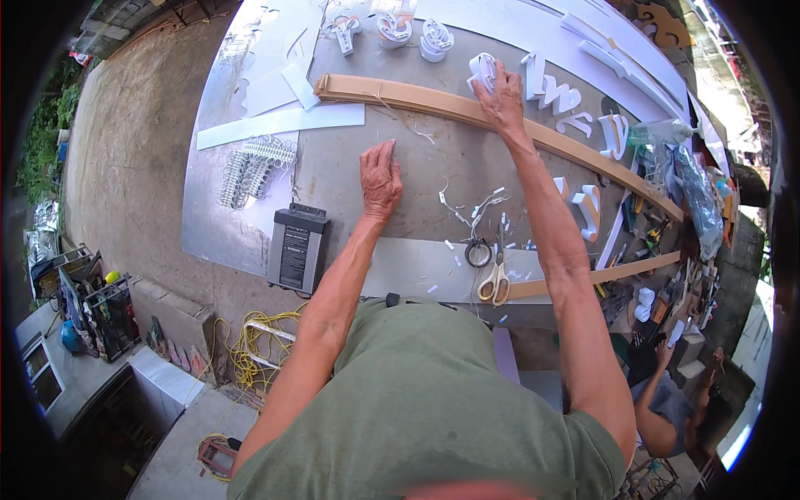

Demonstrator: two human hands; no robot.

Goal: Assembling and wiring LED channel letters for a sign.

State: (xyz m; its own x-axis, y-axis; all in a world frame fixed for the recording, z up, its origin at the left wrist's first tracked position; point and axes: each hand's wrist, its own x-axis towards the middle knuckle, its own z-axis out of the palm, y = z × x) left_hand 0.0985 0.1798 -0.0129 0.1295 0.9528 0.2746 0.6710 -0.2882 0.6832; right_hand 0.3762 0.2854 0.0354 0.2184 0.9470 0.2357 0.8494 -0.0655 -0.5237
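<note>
In the head view, we see our right hand [502, 98] with its fingers and thumb gripping a white letter-shaped piece [480, 72], which sits at the fingertips, just ahead and to the left of them. Our left hand [381, 182] is released, its fingers loosely bent over the metal table [333, 167], with nothing that we can see in its grasp. Long brown strips [408, 94] lie ahead of the left hand and run on beneath our right wrist. To the right of the right hand we have more white letters [554, 93]. Left of the left hand lie strung light modules [254, 171]; nearer us, a grey power box [297, 248]. Scissors [496, 282] lie nearer us than both hands, between our forearms.
</note>
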